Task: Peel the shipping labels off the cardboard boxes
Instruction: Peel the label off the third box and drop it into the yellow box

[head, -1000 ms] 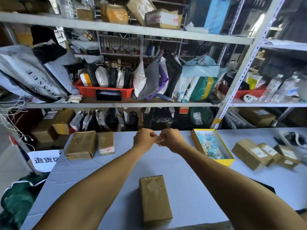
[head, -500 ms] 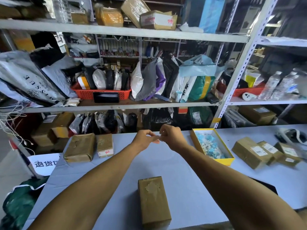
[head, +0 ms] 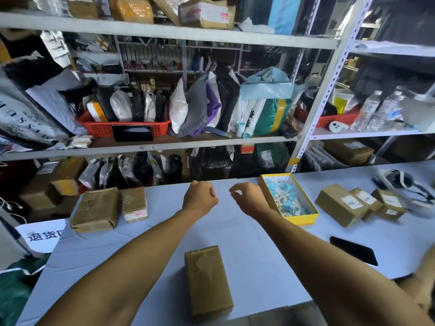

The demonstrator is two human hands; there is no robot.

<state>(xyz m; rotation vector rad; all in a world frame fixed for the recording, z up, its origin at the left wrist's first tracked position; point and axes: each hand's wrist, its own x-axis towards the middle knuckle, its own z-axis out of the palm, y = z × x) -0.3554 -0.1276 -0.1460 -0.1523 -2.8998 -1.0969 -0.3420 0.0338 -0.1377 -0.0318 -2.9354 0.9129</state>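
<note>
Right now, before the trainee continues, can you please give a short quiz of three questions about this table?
1. True or false: the near box carries a white label on top.
2. What lies in the yellow box? A) blue and white scraps B) bottles C) a phone
3. How many labelled boxes lie to the right of the yellow box?
Key: 1 false, only a torn patch shows. 2 A. 3 three.
</note>
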